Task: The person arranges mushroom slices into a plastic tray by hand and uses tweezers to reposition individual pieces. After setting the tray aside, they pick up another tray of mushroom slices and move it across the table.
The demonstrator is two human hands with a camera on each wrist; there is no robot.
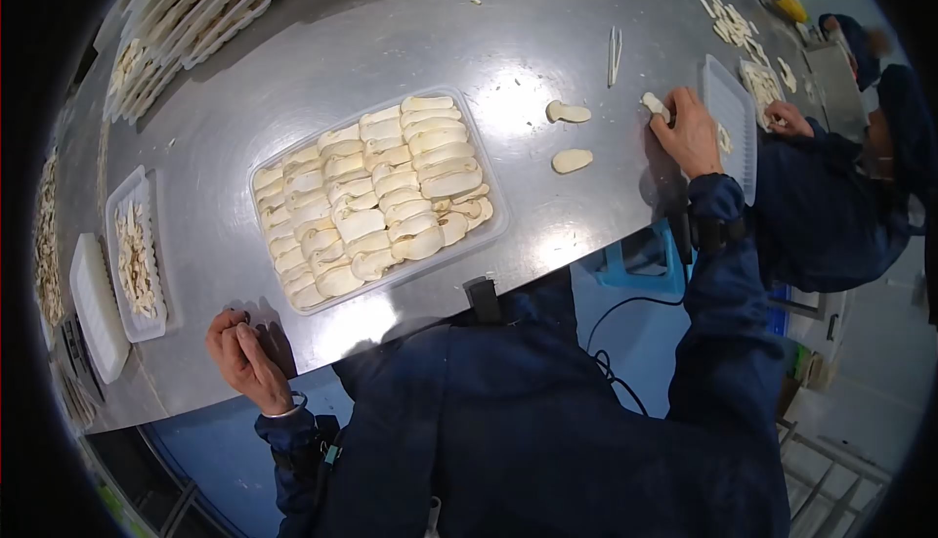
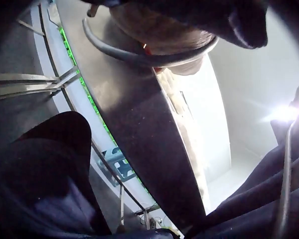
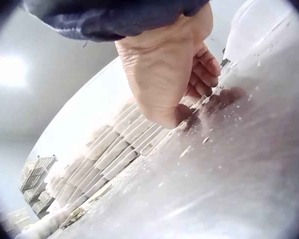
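Note:
My right hand [image 1: 692,135] is low over the metal table with its fingers curled, at the right. A pale mushroom slice [image 1: 655,105] sticks out at its thumb and fingertips, which pinch it. In the right wrist view the bent fingers [image 3: 204,69] come down to the table surface, and the slice is hidden there. Two more slices, an upper one [image 1: 569,112] and a lower one [image 1: 573,161], lie flat to the left of this hand. My left hand [image 1: 249,362] rests loosely curled at the table's front edge, holding nothing. Between the hands, a clear tray [image 1: 496,196] carries overlapping rows of mushroom slices.
Tweezers [image 1: 614,56] lie beyond the loose slices. Beside my right hand stands a white tray [image 1: 718,98], with another person's hand [image 1: 788,120] past it. A tray of scraps [image 1: 156,318] and a white lidded box [image 1: 98,313] sit left; stacked trays [image 1: 210,25] stand behind.

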